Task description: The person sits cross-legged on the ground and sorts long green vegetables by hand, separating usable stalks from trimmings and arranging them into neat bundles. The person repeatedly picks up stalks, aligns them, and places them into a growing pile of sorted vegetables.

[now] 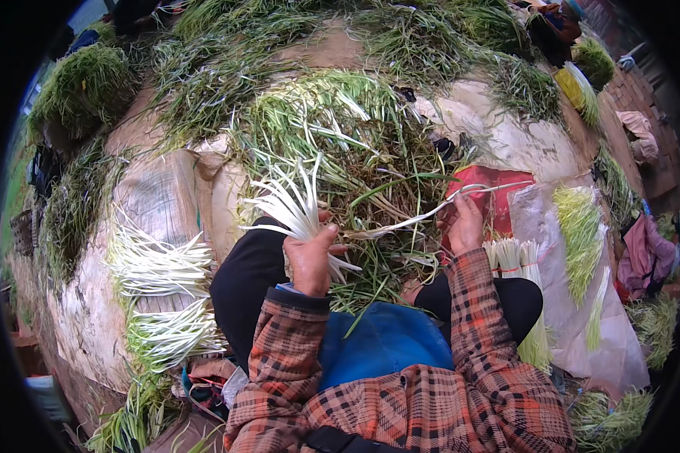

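Note:
My left hand point(311, 255) is closed around a fanned bunch of white leafy stalks point(294, 206), which look like blanched chives. In my right hand point(464, 226) is one long pale stalk point(425, 215), stretched between the two hands. Its browned end lies close to my left thumb; whether that hand also grips it I cannot tell. Below and beyond my hands spreads a heap of brown, withered leaves point(385, 187), with green and white stalks point(323, 113) on its far side. A blue cloth point(382, 340) covers my lap.
Two piles of white stalks point(164, 272) lie on sacking at left. To the right, tied bundles point(513, 257) and loose yellow-green stalks point(581, 238) rest on a pale plastic sheet point(617, 340). Green leaf heaps point(419, 45) lie farther off. A person point(555, 28) is at upper right.

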`<state>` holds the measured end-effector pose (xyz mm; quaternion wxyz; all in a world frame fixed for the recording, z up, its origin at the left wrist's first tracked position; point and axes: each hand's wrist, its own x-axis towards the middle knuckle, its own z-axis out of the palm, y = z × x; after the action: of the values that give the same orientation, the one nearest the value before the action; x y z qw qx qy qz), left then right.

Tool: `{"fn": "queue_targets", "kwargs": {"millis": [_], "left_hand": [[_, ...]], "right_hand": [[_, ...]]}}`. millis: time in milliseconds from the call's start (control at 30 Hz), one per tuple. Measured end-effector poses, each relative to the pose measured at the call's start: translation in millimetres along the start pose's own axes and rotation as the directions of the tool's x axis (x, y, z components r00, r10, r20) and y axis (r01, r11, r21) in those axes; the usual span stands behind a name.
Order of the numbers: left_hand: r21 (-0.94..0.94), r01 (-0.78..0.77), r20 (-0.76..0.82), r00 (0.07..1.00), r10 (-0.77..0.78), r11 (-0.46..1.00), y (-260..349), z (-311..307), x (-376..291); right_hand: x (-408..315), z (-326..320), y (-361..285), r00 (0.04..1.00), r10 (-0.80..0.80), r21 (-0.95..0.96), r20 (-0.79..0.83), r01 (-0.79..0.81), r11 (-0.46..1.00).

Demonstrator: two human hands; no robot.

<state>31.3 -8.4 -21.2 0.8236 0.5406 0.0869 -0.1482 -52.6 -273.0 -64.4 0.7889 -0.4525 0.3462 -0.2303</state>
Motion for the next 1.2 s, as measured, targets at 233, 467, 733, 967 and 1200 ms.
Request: {"fn": "queue_targets", "kwargs": {"millis": [233,467,733,967,1200], "left_hand": [[0.219,0.037,0.192,0.978,-0.08,0.975,-10.3,9.8,-6.8],[0.338,-0.021,0.319,0.943,-0.094,0.941,-24.4,13.7,-10.7],[0.241,0.2,0.353,0.893,-0.278,0.95,-2.0,10.3,-14.0],[0.225,0.24,0.397,0.862,-0.314,0.944,-5.5,16.6,-13.7],[0.094,0.283,0.265,0.917,-0.298,0.955,-8.7,12.5,-14.0]], "right_hand": [[-34.4,49.3,2.3,0.978,0.071,0.037,0.196,-0.08,0.996],[-62.9,81.6,1.7,0.936,0.163,0.12,0.311,-0.208,0.971],[-31.6,40.2,-14.6,0.962,0.06,-0.579,0.268,0.111,0.807],[-49.1,14.3,-17.4,0.887,-0.152,-0.875,0.436,0.458,0.159],[-72.3,73.1,31.8,0.895,0.12,0.107,0.429,-0.182,0.978]]}}
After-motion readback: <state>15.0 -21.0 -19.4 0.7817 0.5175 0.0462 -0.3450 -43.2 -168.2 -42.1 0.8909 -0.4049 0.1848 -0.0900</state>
